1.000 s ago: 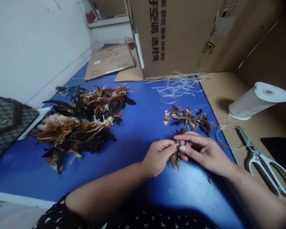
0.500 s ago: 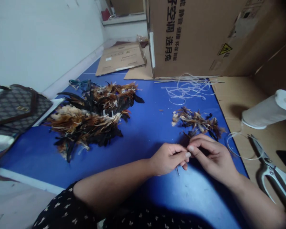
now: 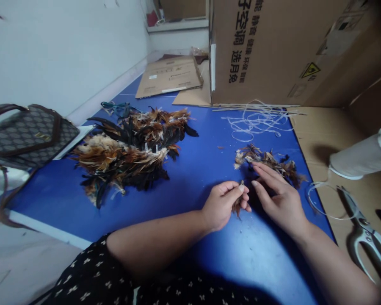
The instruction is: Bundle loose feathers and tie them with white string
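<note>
My left hand (image 3: 224, 204) pinches a small bunch of brown feathers (image 3: 236, 206) by the quill ends, just above the blue table top (image 3: 190, 169). My right hand (image 3: 277, 195) lies beside it with fingers stretched out, fingertips reaching onto the small loose heap of brown and black feathers (image 3: 268, 163). It holds nothing. A large pile of tied feather bundles (image 3: 130, 150) lies to the left of both hands.
Loose white string (image 3: 257, 120) lies in front of a big cardboard box (image 3: 288, 46). A white roll (image 3: 363, 154) and scissors (image 3: 366, 231) rest on cardboard at the right. A patterned handbag (image 3: 25, 135) sits at the left edge; flat cardboard (image 3: 169, 76) lies far back.
My right hand has let go of the bunch and opened, reaching toward the small feather heap. The left hand keeps the bunch. The view has shifted left.
</note>
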### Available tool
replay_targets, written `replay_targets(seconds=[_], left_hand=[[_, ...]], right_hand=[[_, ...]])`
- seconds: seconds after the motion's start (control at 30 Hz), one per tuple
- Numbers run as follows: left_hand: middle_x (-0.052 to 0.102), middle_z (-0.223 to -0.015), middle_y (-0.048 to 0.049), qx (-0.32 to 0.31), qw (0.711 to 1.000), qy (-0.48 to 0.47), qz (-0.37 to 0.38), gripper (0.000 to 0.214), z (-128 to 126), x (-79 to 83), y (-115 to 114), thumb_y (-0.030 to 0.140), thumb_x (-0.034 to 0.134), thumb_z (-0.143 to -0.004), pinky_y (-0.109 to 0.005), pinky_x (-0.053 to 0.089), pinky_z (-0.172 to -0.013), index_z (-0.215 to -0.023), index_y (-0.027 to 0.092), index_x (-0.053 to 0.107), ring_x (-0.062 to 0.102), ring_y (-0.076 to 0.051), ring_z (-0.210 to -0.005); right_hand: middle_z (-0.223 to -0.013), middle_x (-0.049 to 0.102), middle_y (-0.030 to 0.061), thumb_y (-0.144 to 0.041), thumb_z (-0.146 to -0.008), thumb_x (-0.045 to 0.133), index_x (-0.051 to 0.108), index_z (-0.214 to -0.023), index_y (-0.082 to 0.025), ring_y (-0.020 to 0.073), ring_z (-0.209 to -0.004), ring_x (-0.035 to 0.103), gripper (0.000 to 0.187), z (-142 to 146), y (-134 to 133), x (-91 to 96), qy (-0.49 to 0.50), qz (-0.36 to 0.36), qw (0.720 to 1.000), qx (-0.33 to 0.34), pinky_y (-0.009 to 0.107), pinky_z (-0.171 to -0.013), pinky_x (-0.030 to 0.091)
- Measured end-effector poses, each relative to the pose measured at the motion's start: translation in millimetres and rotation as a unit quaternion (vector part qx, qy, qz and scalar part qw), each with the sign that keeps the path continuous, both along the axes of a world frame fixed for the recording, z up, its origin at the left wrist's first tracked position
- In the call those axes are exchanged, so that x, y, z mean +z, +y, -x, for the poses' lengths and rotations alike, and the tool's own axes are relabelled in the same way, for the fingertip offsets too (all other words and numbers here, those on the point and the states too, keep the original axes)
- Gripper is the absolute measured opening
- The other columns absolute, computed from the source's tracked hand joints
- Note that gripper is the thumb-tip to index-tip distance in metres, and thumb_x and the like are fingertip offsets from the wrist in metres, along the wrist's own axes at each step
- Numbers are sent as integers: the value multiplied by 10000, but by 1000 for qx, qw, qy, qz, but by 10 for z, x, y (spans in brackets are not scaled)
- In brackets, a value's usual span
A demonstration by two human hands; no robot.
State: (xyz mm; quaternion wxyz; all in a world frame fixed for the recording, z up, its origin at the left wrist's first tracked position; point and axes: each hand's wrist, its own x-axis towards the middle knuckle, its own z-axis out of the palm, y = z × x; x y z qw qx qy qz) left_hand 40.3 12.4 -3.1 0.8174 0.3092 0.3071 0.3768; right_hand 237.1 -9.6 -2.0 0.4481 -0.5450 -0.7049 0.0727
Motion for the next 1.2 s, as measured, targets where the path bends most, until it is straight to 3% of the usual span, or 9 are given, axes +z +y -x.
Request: replay_targets(seconds=[0.13,0.27,0.47,0.6,0.67,0.77,0.87,1.0,1.2], left_hand=[[765,-874,-70,-16,998,-38,40,595,-18,-10,26,577,1032,-792,-371,644,-804,-993,104,734,746,-174,-736],[763,-846,-56,-7,995,-68,72,553,-12,7,51,499,1083,-740,-321,607,-812,-946,116,741,742,-168,-767],[786,-889,-74,2,994,-58,90,535,17,87,83,485,1093,-720,-308,588,-856,-930,119,765,743,-178,-866],[777,-899,-81,-12,995,-54,81,485,35,75,107,480,1048,-779,-297,532,-732,-933,130,750,702,-165,-795],[753,-866,-68,-10,996,-53,65,466,40,58,111,480,1028,-810,-291,516,-730,-937,121,760,678,-144,-763],[749,-885,-75,-14,998,-56,37,493,43,39,95,499,1032,-814,-327,564,-815,-931,102,765,697,-145,-776],[732,-829,-65,-57,997,-48,-2,525,49,36,54,564,997,-865,-385,608,-887,-955,99,770,723,-169,-787],[766,-856,-70,-91,995,-27,-18,545,65,49,8,606,973,-889,-388,636,-912,-975,111,763,752,-163,-782],[842,-1027,-133,-118,990,-60,42,537,69,32,29,547,1001,-871,-388,681,-862,-1045,126,716,846,-219,-819]], right_hand=[[-1591,785,91,-138,-1062,768,727,-1631,-346,301,-1427,796,607,34,-211,237,9,-30,999,22,539,-1244,674],[-1422,872,67,-36,-999,791,813,-1516,-349,269,-1244,881,605,68,-373,412,20,-48,993,110,428,-1097,757],[-1213,929,49,-50,-981,827,904,-1334,-306,225,-1066,920,443,95,-353,460,18,-13,975,220,313,-987,775],[-1206,930,60,-125,-1028,805,913,-1321,-300,221,-1054,919,358,89,-346,443,29,49,963,263,305,-982,768],[-1148,932,65,-196,-1055,795,942,-1179,-300,235,-1018,918,218,67,-367,449,60,75,968,233,316,-917,777],[-943,901,61,-380,-1088,795,917,-940,-289,207,-801,867,212,8,-372,452,142,108,983,41,286,-723,739],[-774,835,53,-581,-1022,857,899,-1061,-249,162,-555,722,337,-83,-319,404,224,158,957,-97,250,-513,622],[-636,749,25,-615,-964,911,876,-1076,-217,168,-513,686,415,-215,-261,275,262,218,937,-73,252,-478,570],[-736,778,18,-571,-1032,851,834,-1018,-259,151,-535,664,312,-225,-294,205,253,218,942,-22,260,-479,566]])
